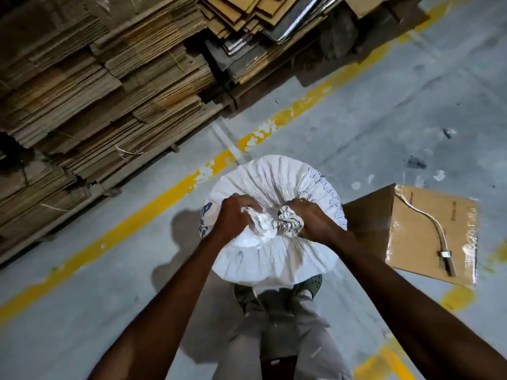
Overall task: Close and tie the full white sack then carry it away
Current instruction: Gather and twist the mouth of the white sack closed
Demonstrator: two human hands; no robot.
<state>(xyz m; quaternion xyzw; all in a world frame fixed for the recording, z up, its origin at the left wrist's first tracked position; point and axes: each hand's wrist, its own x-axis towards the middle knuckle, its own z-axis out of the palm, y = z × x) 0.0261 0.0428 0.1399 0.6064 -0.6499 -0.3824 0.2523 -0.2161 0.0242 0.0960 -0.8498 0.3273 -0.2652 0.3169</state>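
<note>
A full white sack (274,182) with blue printing stands upright on the grey floor right in front of my feet. Its mouth is gathered into two bunched ends at the top middle. My left hand (233,215) is closed around the left bunch of fabric. My right hand (310,218) grips the right bunch, which shows dark print. Both bunches are pulled close together over the sack's centre, and the cloth radiates in tight pleats from them.
Tall stacks of flattened cardboard (96,86) fill the left and back. A yellow floor line (170,193) runs diagonally behind the sack. A flat cardboard sheet (430,231) with a white cord lies on the floor to the right.
</note>
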